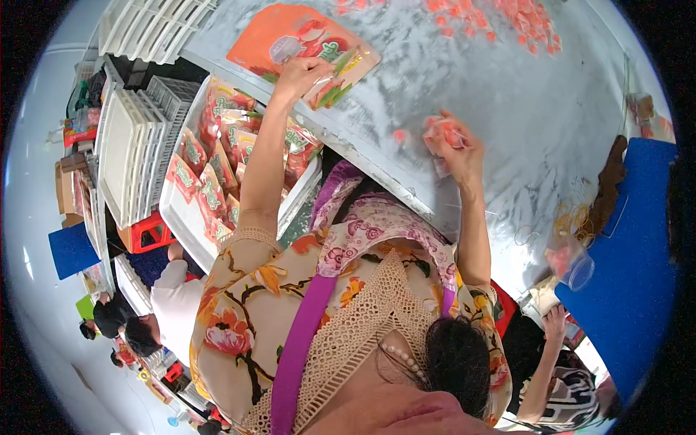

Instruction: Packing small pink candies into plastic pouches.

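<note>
On the grey metal table [507,145], my left hand [299,78] lies over the flat orange printed pouches [261,40]. Its fingers pinch a pouch [346,78] with a clear, green-edged part. Further right, my right hand [461,148] is closed around a handful of small red-orange wrapped candies [442,134], some showing past the fingertips. One loose red-orange candy [399,135] sits on the table just left of that hand.
More candies [525,22] are heaped at the table's far side. A white crate [185,225] of filled pouches [210,192] stands left of the table edge. Stacked white crates [130,159] are further left. At right are a blue panel [623,268], a clear cup [580,274] and another person's hand [555,322].
</note>
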Motion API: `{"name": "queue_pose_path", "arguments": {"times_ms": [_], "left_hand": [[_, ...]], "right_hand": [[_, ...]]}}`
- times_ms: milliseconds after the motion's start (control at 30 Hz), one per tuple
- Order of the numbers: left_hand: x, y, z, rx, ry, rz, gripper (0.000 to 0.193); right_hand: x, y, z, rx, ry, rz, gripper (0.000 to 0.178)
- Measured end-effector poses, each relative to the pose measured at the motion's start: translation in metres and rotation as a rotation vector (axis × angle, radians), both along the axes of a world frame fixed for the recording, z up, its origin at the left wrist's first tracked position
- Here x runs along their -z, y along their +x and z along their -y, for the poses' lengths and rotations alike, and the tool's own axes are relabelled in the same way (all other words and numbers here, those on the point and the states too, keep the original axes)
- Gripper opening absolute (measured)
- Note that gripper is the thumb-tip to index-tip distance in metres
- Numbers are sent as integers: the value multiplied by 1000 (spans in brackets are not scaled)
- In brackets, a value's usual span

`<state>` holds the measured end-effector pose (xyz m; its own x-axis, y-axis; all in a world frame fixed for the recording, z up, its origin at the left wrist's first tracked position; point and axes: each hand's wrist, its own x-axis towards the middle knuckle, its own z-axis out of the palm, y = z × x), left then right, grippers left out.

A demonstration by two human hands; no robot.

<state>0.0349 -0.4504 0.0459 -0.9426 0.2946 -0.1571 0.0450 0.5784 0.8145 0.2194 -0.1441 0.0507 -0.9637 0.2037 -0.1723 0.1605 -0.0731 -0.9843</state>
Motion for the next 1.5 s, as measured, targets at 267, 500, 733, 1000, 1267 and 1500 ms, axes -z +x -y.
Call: {"name": "queue_pose_path", "arguments": {"times_ms": [267,500,733,1000,1267,1500], "left_hand": [[-1,1,7,141,-4,118,15],[-20,14,-11,109,-162,6,7],[-31,13,-20,138,-212,-109,9],[-19,5,-24,272,-313,-240,12],[-12,7,-30,270,-327,-297,12],[-12,3,-24,173,-290,-600,23]], "right_hand": [[-2,-48,30,-351,364,-320,30],[-17,-83,78,-588,806,-606,34],[-6,-100,91,-633,1091,-716,35],[-9,-105,94,-607,1124,-724,40],[10,-123,98,-642,1095,-594,41],[5,-133,96,-771,1094,-446,43]]}}
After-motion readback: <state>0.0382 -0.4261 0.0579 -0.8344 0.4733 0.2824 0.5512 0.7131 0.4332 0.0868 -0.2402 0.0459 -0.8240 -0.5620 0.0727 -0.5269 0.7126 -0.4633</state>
